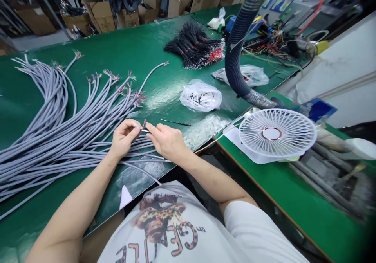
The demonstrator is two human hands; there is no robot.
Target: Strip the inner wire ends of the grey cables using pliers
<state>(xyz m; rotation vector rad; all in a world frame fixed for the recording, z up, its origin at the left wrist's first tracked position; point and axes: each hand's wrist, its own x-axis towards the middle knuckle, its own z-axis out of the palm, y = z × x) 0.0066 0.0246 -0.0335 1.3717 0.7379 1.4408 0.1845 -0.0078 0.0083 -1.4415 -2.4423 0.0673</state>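
My left hand (125, 137) is closed in a pinch just above the grey cables (79, 132). Facing it, my right hand (168, 141) also pinches, its fingertips close to those of the left. Between the fingertips show short coloured wires (145, 123) of a cable end, red and dark green, and a small pale piece whose kind I cannot make out. The rest of that cable is hidden by my hands. Many more cables lie in a bundle to the left and under my hands, their stripped ends fanned out. A thin dark rod (175, 122) lies beyond my right hand.
Plastic bags (201, 95) of small parts and bunches of black wires (194, 45) lie on the green table (117, 45). A ribbed hose (235, 44) comes down at right, near a white fan (277, 134). Cardboard boxes (101, 16) stand behind.
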